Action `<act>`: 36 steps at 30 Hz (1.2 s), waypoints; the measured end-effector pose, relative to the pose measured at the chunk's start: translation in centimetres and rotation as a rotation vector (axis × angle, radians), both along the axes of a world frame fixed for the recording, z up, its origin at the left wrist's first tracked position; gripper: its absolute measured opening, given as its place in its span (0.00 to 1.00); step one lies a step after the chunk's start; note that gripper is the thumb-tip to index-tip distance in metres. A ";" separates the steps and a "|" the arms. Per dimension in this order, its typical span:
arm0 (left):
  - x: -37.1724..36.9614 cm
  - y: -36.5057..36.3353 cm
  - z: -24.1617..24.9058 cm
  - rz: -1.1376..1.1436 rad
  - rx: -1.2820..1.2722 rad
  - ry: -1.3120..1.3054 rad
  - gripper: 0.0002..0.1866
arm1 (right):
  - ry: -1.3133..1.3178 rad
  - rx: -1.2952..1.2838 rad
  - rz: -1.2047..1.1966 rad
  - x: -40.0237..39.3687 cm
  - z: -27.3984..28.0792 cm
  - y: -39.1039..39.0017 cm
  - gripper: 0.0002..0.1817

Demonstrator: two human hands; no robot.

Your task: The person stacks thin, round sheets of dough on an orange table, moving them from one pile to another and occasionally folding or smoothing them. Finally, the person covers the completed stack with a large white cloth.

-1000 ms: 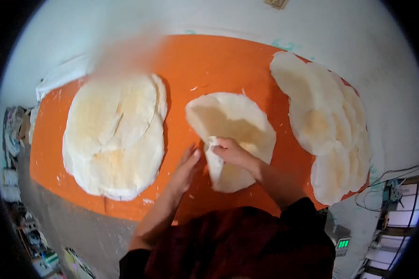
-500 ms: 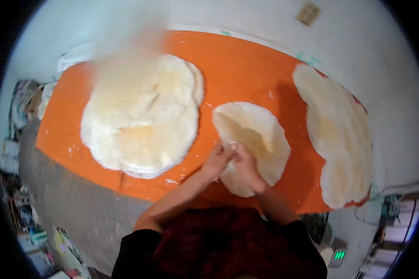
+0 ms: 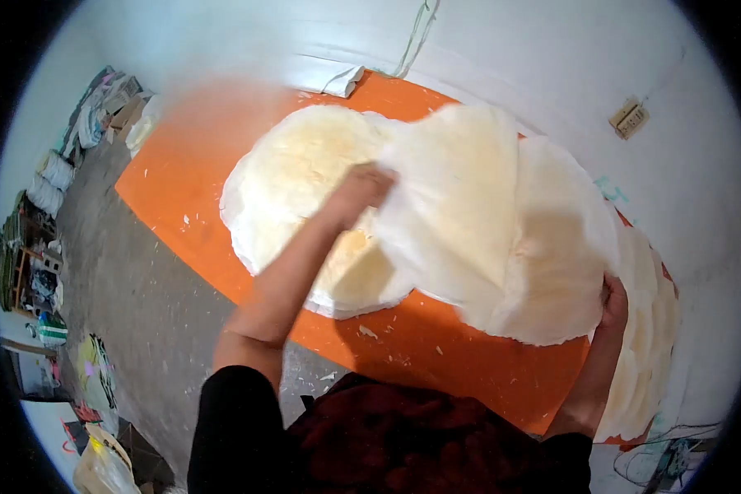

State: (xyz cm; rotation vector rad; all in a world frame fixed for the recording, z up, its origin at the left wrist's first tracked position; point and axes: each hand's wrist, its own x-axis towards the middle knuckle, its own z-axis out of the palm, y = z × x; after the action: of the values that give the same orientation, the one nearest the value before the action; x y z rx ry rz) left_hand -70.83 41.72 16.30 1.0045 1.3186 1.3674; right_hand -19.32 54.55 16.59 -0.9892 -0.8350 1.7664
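A large, thin, cream-white sheet with ragged edges stretches between my hands, its left part raised and slightly blurred. My left hand is closed on its left edge, above a pile of similar roundish sheets. On the far side, my right hand grips the sheet's right edge, with the fingers partly hidden behind it. Yellowish patches show on the pile, and a shadow falls across its lower right. The sheet covers part of the orange table.
Overlapping pale sheets lie along the table's right end. A white wall with a socket stands behind. Bags and bundles line the left side of the grey floor. A blur covers the upper left.
My hands were together over a small sheet at the table's middle; now they are wide apart, holding a sheet spread between them. The view has turned, so the pile sits further right.
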 end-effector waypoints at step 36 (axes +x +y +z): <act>-5.7 -12.1 -14.1 0.391 -0.141 -0.843 0.26 | -1.372 1.631 1.003 -36.8 -11.8 -13.5 0.13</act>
State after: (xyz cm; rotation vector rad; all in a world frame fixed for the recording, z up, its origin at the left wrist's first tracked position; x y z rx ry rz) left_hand -76.52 29.60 2.16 0.0121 0.9475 1.6900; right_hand -56.12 41.08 4.78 -0.3627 -3.1842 0.0703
